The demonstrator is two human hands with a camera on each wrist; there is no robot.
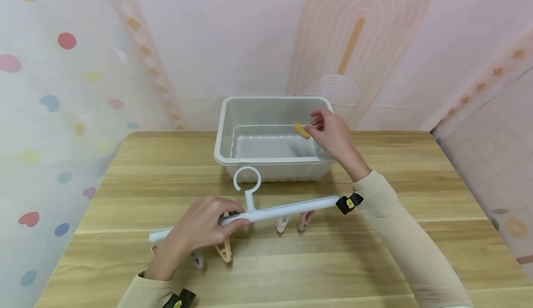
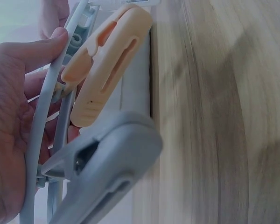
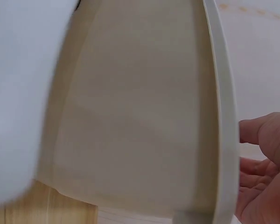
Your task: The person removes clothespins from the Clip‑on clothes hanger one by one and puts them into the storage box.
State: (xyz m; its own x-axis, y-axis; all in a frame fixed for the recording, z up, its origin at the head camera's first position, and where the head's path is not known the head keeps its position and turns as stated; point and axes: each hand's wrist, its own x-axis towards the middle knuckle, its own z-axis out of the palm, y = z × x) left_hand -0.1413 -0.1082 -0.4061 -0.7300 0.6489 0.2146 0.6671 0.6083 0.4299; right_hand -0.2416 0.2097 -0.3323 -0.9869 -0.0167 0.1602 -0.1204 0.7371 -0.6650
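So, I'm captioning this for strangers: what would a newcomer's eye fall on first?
Probably the white hanger, slanting above the near part of the wooden table, gripped by the left hand. Next, the small yellow piece over the pale bin, by the right hand. Then, perhaps, the peach clip hanging under the hanger.

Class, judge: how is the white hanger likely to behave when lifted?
The white hanger is probably stiff: its bar looks straight, gripped by the left hand. Its clips may swing, joined to it only by small connectors.
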